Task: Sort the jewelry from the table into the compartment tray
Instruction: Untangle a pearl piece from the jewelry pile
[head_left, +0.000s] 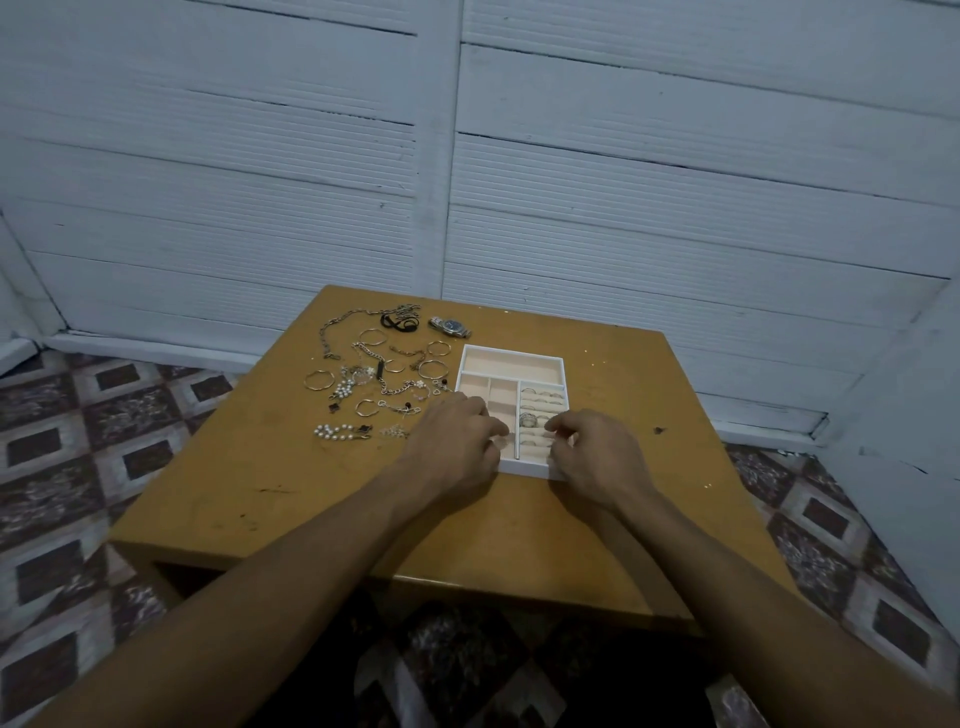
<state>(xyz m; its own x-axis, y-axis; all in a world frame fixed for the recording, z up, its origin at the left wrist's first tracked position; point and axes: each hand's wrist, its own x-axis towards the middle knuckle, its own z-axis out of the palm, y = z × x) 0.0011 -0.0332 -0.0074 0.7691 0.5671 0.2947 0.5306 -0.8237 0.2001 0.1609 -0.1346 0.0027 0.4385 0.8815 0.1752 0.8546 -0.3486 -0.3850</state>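
A white compartment tray (511, 355) sits on the wooden table (291, 483), with several rings (540, 405) in its padded right column. My left hand (457, 441) lies over the tray's near left corner, fingers curled; whether it holds anything is hidden. My right hand (592, 452) lies over the near right corner, its curled fingertips at the ring slots. Left of the tray, loose jewelry is scattered: chains (337, 322), hoop bangles (431, 369), a pearl bracelet (340, 432) and a wristwatch (449, 326).
The small table stands against a white panelled wall (623, 182). Patterned floor tiles (78, 441) surround it. The tray's large rear compartment (519, 370) holds nothing. Bare tabletop lies near me and to the right of the tray.
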